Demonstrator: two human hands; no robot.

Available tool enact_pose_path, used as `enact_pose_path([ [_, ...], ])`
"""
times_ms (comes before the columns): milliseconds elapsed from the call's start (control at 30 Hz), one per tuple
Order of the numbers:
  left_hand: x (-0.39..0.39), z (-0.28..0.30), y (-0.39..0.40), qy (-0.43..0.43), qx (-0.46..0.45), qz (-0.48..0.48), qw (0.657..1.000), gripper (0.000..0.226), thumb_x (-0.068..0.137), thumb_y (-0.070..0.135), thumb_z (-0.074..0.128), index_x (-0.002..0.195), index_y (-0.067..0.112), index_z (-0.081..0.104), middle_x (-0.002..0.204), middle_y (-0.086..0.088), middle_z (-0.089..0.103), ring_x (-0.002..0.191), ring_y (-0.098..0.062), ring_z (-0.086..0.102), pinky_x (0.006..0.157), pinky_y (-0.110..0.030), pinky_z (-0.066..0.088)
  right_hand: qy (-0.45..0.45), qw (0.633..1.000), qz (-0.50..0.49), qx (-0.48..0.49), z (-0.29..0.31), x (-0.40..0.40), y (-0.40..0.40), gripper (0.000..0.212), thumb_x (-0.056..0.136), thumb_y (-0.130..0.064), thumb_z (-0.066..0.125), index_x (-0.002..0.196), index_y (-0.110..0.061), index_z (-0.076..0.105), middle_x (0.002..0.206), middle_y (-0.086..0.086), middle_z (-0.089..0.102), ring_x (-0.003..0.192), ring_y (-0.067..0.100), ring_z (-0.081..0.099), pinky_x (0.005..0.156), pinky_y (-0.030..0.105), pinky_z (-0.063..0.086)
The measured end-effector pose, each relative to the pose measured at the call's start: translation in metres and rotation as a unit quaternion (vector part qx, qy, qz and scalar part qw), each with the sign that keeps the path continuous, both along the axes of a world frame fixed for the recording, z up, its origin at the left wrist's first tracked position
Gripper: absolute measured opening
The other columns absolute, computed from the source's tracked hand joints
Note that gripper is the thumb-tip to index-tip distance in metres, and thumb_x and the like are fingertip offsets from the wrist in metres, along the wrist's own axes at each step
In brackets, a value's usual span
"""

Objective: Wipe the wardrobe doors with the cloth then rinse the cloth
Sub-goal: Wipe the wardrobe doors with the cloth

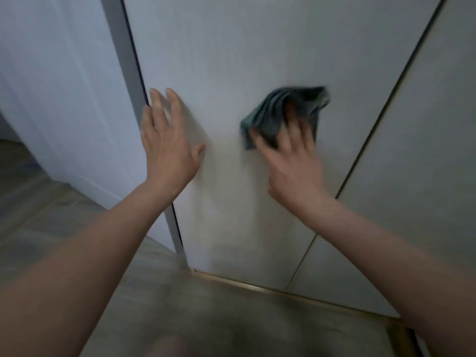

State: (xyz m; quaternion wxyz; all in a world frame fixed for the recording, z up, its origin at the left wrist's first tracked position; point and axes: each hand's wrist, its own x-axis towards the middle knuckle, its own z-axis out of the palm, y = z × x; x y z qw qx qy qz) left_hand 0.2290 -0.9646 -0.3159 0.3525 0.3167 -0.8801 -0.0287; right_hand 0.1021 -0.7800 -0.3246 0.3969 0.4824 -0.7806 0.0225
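Your right-hand fingers (pixel 293 132) are spread and pressed down on a bunched grey-green cloth (pixel 280 112), pinning it flat against the pale wardrobe door (pixel 231 60) at about mid-frame; the cloth is trapped under the palm rather than pinched, a hold that suits a broad wiping stroke. Your right hand (pixel 291 161) and the cloth are both smeared by motion blur, so you cannot tell exactly how the cloth is folded or which fingers lie on top of it. Your left hand (pixel 167 140) lies open and empty on the same door, fingers apart and nearly flat, close to the door's left edge, most likely to steady the panel or brace your lean while the other hand scrubs. To the right, a dark seam divides this door from the neighbouring door (pixel 425 150), which the cloth is not touching. A brass-coloured rail (pixel 257 286) runs along the floor (pixel 64 215) at the foot of the doors. The door tops are cut off above, the thing at the bottom edge is too blurred to name, and no sink or water for rinsing is in view.
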Motion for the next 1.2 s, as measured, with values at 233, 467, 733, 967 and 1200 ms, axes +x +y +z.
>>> enact_pose_path([
  [233,0.038,0.020,-0.016,-0.032,-0.008,-0.083,0.996,0.088,0.078,-0.015,0.043,0.155,0.005,0.005,0.163,-0.018,0.005,0.149,-0.036,0.010,0.122,-0.042,0.014,0.036,0.973,0.080,0.215,-0.055,0.020,-0.043,0.061,0.084,-0.014,0.020,0.133,-0.015,0.057,0.138,0.010,0.053,0.135,0.033,0.040,0.118,0.045,0.013],
  [467,0.039,0.040,-0.016,-0.032,0.070,-0.127,0.989,0.084,0.069,-0.008,0.046,0.146,0.003,0.014,0.133,-0.018,0.039,0.120,-0.040,0.037,0.098,-0.050,0.039,0.023,0.993,0.038,0.106,-0.008,0.055,-0.105,0.068,0.079,-0.018,0.032,0.146,-0.017,0.039,0.157,0.016,0.023,0.147,0.033,0.012,0.120,0.046,-0.001],
  [733,0.037,0.025,-0.006,-0.141,0.075,-0.038,0.986,0.108,0.080,0.012,0.061,0.153,0.014,-0.019,0.162,-0.007,-0.019,0.148,-0.033,-0.017,0.121,-0.050,-0.003,0.058,0.983,0.033,0.169,-0.047,0.001,-0.005,0.059,0.083,-0.012,0.034,0.137,-0.027,0.053,0.140,0.000,0.053,0.132,0.025,0.045,0.117,0.039,0.018],
  [967,0.005,0.023,0.068,-0.069,-0.068,-0.133,0.986,0.090,0.076,0.015,0.065,0.151,0.003,0.018,0.151,-0.022,0.022,0.138,-0.041,0.020,0.113,-0.055,0.019,0.054,0.997,-0.002,-0.056,0.014,-0.027,0.077,0.027,0.076,-0.005,0.054,0.100,-0.016,0.061,0.111,0.012,0.061,0.095,0.031,0.046,0.074,0.040,0.039],
  [1200,-0.059,0.015,0.188,-0.088,-0.113,-0.419,0.897,0.047,0.081,0.016,0.062,0.126,0.009,0.055,0.135,-0.018,0.042,0.113,-0.032,0.046,0.095,-0.046,0.043,-0.303,0.928,-0.040,-0.214,0.011,-0.045,0.202,0.027,0.083,-0.011,0.057,0.108,-0.019,0.058,0.103,0.004,0.053,0.094,0.024,0.051,0.071,0.033,0.042],
])
